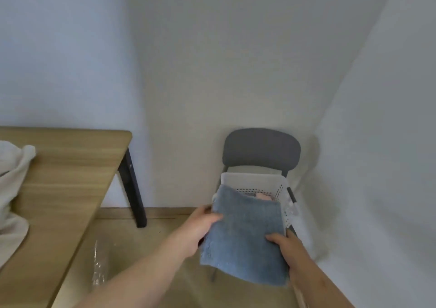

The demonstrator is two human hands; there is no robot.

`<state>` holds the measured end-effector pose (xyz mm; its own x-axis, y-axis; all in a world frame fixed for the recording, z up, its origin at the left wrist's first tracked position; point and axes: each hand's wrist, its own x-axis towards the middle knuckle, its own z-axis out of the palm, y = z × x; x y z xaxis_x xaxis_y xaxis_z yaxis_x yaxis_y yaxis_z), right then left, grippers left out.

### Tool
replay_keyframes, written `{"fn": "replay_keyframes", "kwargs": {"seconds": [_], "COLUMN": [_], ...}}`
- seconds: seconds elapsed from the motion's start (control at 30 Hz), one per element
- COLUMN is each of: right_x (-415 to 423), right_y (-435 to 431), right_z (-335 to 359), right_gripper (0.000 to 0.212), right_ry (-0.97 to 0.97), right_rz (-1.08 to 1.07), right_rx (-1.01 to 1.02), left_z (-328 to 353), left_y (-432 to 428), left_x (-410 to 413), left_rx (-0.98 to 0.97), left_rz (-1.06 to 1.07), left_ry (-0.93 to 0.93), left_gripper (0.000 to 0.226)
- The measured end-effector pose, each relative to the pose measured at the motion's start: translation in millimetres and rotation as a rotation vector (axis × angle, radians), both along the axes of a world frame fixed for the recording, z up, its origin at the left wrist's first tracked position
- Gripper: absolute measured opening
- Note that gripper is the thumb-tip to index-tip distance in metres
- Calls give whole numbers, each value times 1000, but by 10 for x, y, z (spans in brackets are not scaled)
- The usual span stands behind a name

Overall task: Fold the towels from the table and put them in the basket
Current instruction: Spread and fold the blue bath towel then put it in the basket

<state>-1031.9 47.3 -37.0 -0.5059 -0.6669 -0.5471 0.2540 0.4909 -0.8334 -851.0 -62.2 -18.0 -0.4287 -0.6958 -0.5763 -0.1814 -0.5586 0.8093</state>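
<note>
A person is holding a folded blue towel (245, 237) between 2 hands. The left hand (200, 228) is gripping its left edge and the right hand (289, 248) its near right edge. The towel's long axis is pointing away from the person. Its far end is covering the near rim of the white basket (252, 179), which is sitting on a grey chair (260, 147) straight ahead. A pale cloth (11, 189) is lying on the worktop (70, 177), far left.

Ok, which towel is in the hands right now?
The blue towel, folded, gripped by the left hand and right hand at the white basket. The cream towel lies crumpled on the table.
</note>
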Motion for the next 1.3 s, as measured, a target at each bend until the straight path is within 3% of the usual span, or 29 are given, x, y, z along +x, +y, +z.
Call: {"fn": "replay_keyframes", "kwargs": {"seconds": [0.1,0.27,0.5,0.6,0.7,0.83,0.93,1.03,1.1,1.13,1.3], "right_x": [-438,-1137,-1778,-1903,-1966,-1952,-1919,-1937,-1952,-1941,-1843], "right_y": [-520,-1378,-2087,-2227,-2360,-2474,-2483,-2431,-2420,-2436,-2511], "right_z": [-110,-414,-914,-1222,-1478,-1884,-2108,-2257,-2242,-2241,-2343], "right_gripper": [26,41,24,41,15,20,11,44,43,41,51], "right_ry": [33,78,61,50,-36,-51,-36,257,508,524,153], "right_rz": [8,70,247,289,334,406,473,554,573,588,725], "right_rx": [-15,24,128,201,238,326,420,547,548,521,484], "left_z": [-55,-357,-963,-1237,-1442,-1646,-1857,-1952,-2032,-2083,-2177], "left_y": [-447,-1150,-1625,-1701,-1811,-1878,-1834,-1786,-1782,-1795,-1914], "left_x": [-367,-1047,-1730,-1892,-2065,-2224,-2243,-2314,-2358,-2363,-2345], "left_rx": [-72,-243,-159,-96,-73,-67,-102,-108,-201,-224,7], "left_rz": [27,-89,-149,-169,-193,-232,-378,-458,-617,-682,-665], "left_ry": [-41,-184,-444,-552,-688,-860,-973,-1051,-1141,-1148,-1025], "left_gripper": [59,37,34,40,47,44,34,41,58,64,65]}}
